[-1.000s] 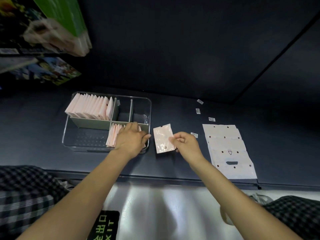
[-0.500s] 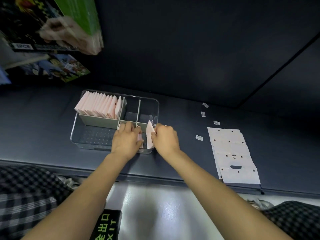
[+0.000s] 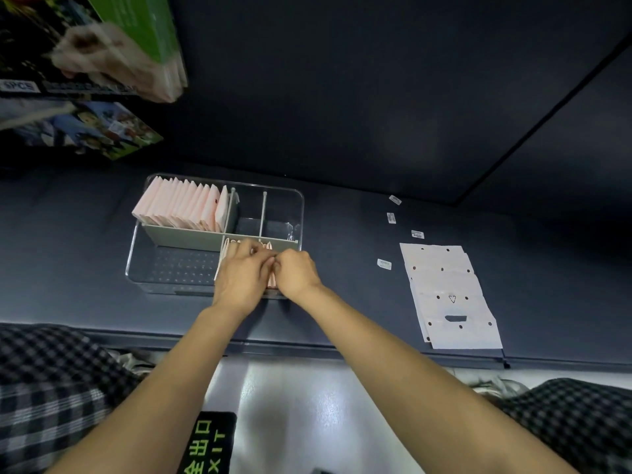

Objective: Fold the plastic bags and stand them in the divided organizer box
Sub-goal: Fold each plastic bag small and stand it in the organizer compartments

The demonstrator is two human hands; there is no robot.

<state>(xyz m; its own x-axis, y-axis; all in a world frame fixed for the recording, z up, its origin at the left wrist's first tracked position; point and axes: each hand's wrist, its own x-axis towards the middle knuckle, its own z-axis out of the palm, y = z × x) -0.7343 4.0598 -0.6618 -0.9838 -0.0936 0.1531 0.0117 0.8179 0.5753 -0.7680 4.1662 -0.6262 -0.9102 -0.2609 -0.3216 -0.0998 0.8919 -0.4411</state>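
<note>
A clear divided organizer box (image 3: 138, 234) stands on the dark shelf. Its back left compartment holds a row of several folded pink bags (image 3: 184, 206) standing upright. A second row of folded pink bags (image 3: 272, 283) stands in the front right compartment, mostly hidden under my hands. My left hand (image 3: 239, 278) rests on top of that row. My right hand (image 3: 295, 273) is beside it, fingers curled and pinching a folded bag down into the row. A stack of flat unfolded white bags (image 3: 448, 295) lies to the right on the shelf.
Several small white stickers (image 3: 383, 264) lie scattered between the box and the flat stack. Boxed goods with a green package (image 3: 136, 32) hang at the upper left. The shelf front edge (image 3: 307, 347) runs below my wrists, with a pale floor and checked fabric beneath.
My right hand picked the folded bag off the shelf, carried it left and pushed it down into the front right compartment. My left hand stayed on the row.
</note>
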